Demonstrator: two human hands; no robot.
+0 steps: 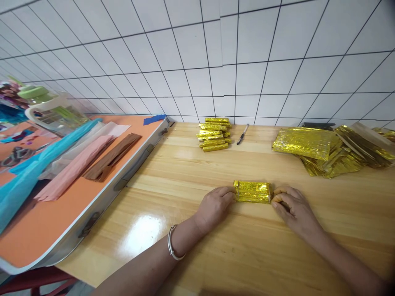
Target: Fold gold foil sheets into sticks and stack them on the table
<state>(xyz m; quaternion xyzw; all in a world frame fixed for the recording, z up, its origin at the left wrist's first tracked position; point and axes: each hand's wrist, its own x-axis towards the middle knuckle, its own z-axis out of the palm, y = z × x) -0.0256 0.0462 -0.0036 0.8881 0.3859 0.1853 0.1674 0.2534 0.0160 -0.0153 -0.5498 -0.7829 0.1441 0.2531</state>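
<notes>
A piece of shiny gold foil paper [252, 192], partly folded or rolled along its upper edge, lies on the wooden table in front of me. My left hand [216, 205] grips its left end, fingers bent against the edge. At the right end my right hand [291, 205] pinches the foil between thumb and fingers. Farther back, several thin gold foil rolls [214, 135] are piled near the wall. To the right lies a stack of flat gold foil sheets [302, 143], with more loose, crumpled foil beneath and beside it.
A pen [242, 134] lies beside the rolls. On the left stands an orange-topped table [123, 160] with brown crepe paper [112, 158], pink crepe paper [75, 168], blue crepe paper [40, 172], scissors [18, 156] and a green-lidded bottle [37, 94]. A tiled wall [197, 53] borders the back.
</notes>
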